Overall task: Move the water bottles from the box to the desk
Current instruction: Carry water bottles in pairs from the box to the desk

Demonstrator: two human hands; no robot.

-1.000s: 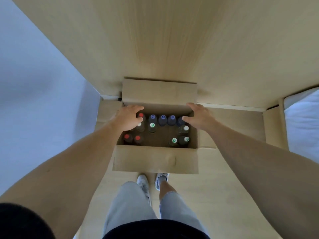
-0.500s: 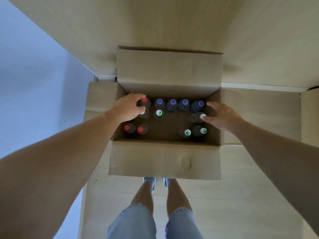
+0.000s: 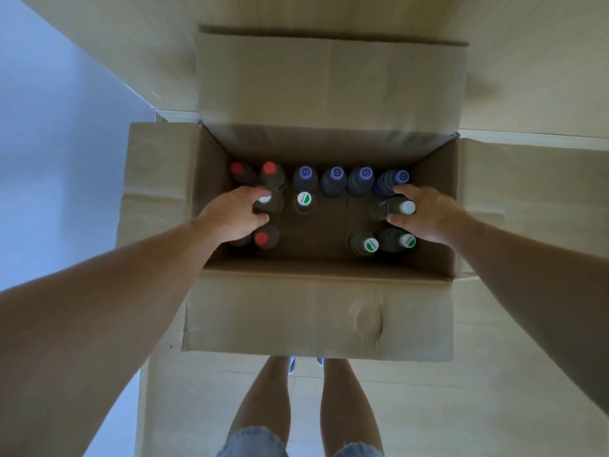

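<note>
Cardboard fills most of the head view: a brown open-topped cardboard box (image 3: 316, 311) stands on the pale wooden floor (image 3: 494, 390) with its four flaps folded out, and every one of the dark plastic water bottles is inside it, upright, none yet on the desk. I judge this to be the first step of the task, taking hold of bottles to lift them out.

My left hand (image 3: 230, 214) reaches down at the left side of the box, fingers and thumb curled around the neck of a white-capped dark bottle (image 3: 265, 200). My right hand (image 3: 425, 214) does the same on the right, its fingers wrapped about a second white-capped bottle (image 3: 393, 209) that leans a little toward me. Both grips look closed on the bottles, though the fingertips beneath are hidden.

Next, as I judge it, both bottles must come straight up, clear of the box walls, and be carried to the desk, which I take to be the light wooden surface (image 3: 329, 11) beyond the far flap.

Neighbours crowd the lift: red-capped bottles (image 3: 269, 168) stand just behind and in front of my left hand, a row of blue-capped bottles (image 3: 336, 174) lines the far wall, and green-and-white-capped bottles (image 3: 370, 244) stand just beside my right hand. A tilted pull could knock them over. My bare legs (image 3: 263, 400) show below the box.
</note>
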